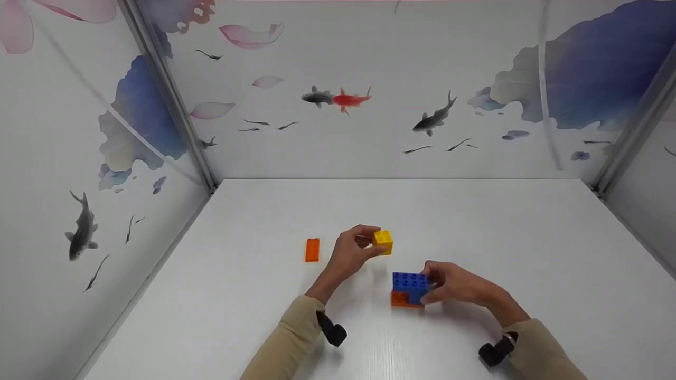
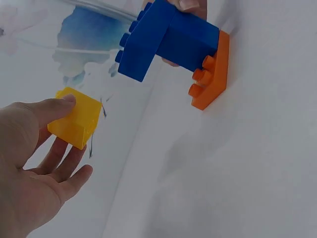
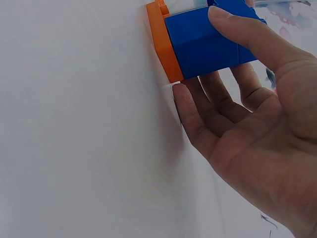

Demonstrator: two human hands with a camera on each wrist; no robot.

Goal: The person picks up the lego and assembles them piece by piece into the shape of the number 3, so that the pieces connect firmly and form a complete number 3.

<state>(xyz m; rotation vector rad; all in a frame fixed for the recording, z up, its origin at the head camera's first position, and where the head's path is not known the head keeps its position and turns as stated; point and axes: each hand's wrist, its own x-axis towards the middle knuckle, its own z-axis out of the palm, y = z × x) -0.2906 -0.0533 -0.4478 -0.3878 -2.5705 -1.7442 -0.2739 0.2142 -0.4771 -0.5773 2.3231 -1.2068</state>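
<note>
Between thumb and fingers, my left hand (image 1: 351, 253) pinches a yellow toy brick (image 1: 383, 243) above the table. My right hand (image 1: 460, 283) grips the right side of a stack of blue bricks (image 1: 411, 281), its thumb in front and its fingers behind. That stack stands on a flat orange brick (image 1: 400, 300). In the left wrist view, the upper blue brick (image 2: 144, 47) juts out beyond the lower one, over some bare studs of the orange brick (image 2: 216, 82). The yellow brick (image 2: 78, 119) is apart from the stack.
A second flat orange brick (image 1: 312, 249) lies on the white table (image 1: 232, 295), left of my left hand. White walls (image 1: 364, 148) printed with fish and petals enclose the table at the back and both sides.
</note>
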